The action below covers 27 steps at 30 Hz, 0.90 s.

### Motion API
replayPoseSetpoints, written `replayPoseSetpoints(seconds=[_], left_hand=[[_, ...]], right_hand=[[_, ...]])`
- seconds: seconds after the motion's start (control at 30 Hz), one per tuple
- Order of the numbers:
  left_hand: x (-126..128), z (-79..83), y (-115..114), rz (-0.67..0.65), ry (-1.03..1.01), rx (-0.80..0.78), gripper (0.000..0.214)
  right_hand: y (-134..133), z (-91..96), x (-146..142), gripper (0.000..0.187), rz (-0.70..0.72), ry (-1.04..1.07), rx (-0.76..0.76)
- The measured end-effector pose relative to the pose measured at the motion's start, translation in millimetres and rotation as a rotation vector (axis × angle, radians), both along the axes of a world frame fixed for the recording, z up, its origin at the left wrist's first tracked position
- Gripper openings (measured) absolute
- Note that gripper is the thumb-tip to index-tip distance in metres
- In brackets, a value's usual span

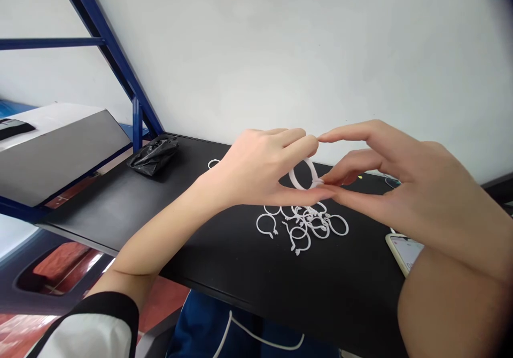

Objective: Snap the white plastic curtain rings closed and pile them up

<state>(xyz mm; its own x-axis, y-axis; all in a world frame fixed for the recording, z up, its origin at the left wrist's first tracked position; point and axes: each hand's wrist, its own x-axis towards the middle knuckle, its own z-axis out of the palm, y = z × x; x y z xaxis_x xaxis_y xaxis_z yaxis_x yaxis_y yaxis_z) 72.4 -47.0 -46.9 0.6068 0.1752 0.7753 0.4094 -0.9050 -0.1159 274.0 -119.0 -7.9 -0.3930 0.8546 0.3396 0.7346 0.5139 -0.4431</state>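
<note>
Between my two hands, held up over the black tabletop, is a white plastic curtain ring with a small clasp on its right side. My left hand grips the ring between thumb and curled fingers. With thumb and fingers my right hand pinches the ring's clasp. The fingertips of both hands nearly touch at the top. Below them lies a loose pile of white rings, several with their ends apart. Part of another white ring shows behind my left wrist.
A crumpled black plastic bag rests at the table's back left. At the right, a phone is partly hidden by my right arm. A blue metal frame rises on the left, and a white wall stands behind the table.
</note>
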Motion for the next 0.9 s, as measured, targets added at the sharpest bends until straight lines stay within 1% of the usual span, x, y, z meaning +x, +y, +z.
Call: replayPoseSetpoints(seconds=[0.07, 0.13, 0.27, 0.3, 0.43, 0.5, 0.57, 0.63, 0.77, 0.9], left_hand=[[0.4, -1.0, 0.1, -0.006, 0.011, -0.017, 0.038], [0.8, -1.8, 0.4, -0.025, 0.018, -0.038, 0.037], [0.4, -1.1, -0.2, -0.096, 0.011, -0.098, 0.038], [0.0, -0.3, -0.9, -0.119, 0.006, -0.103, 0.036], [-1.7, 3.4, -4.7, -0.169, 0.008, -0.093, 0.023], [-2.5, 4.2, -5.9, -0.171, 0.009, -0.082, 0.016], [-3.3, 4.2, -6.3, -0.172, 0.003, -0.053, 0.013], [-3.7, 4.0, -6.4, -0.168, 0.006, -0.007, 0.012], [-3.4, 4.6, -7.4, -0.166, 0.001, 0.047, 0.011], [-3.4, 6.6, -9.2, -0.176, -0.003, 0.088, 0.011]], right_hand=[[-1.9, 1.4, 2.4, 0.043, -0.01, -0.002, 0.038], [-3.0, 2.6, 4.2, 0.038, -0.01, 0.002, 0.069], [-3.9, 4.1, 3.4, 0.009, -0.007, 0.016, 0.11], [-4.1, 4.5, 2.3, 0.005, -0.01, 0.025, 0.123], [-5.4, 5.2, -2.1, 0.012, -0.039, 0.06, 0.169], [-5.7, 4.9, -3.5, 0.012, -0.043, 0.08, 0.171], [-5.0, 3.6, -4.1, 0.011, -0.029, 0.093, 0.155], [-2.9, 1.2, -4.5, 0.01, 0.008, 0.061, 0.095], [1.7, -3.9, -9.2, 0.016, 0.06, -0.12, -0.128], [-1.9, 0.2, -18.6, 0.035, 0.035, -0.239, -0.386]])
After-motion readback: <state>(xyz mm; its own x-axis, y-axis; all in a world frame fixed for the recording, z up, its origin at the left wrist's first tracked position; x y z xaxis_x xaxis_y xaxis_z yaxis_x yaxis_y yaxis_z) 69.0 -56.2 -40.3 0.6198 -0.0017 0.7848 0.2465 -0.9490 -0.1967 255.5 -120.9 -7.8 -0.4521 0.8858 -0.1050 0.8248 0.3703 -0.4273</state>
